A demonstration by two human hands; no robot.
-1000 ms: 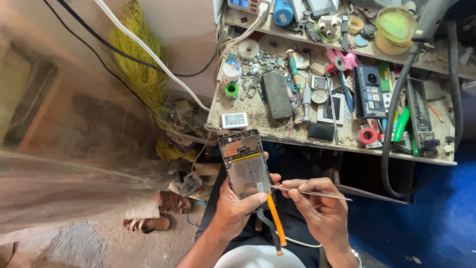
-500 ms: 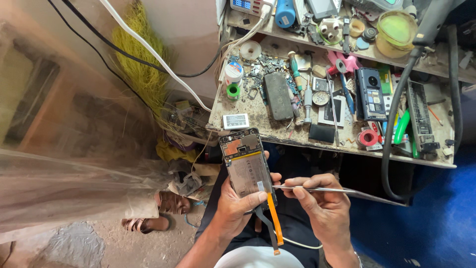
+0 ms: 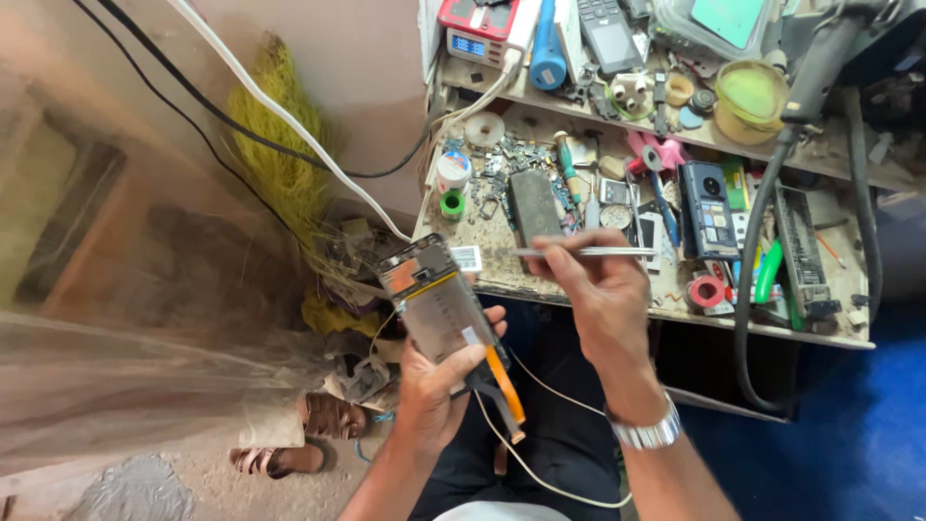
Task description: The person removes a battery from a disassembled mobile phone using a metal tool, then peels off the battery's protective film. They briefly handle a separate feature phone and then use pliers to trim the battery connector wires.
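Lifted since a second ago, the right hand is now carrying the tweezers up over the tabletop edge, fingers pinching them level, while the left hand is gripping the opened phone just beside and below. Keeping the tips steady and the phone tilted toward the eye would serve best. Clutter is crowding the tabletop beyond the fingers, with open room only nearer the lap.

White label at bench edge
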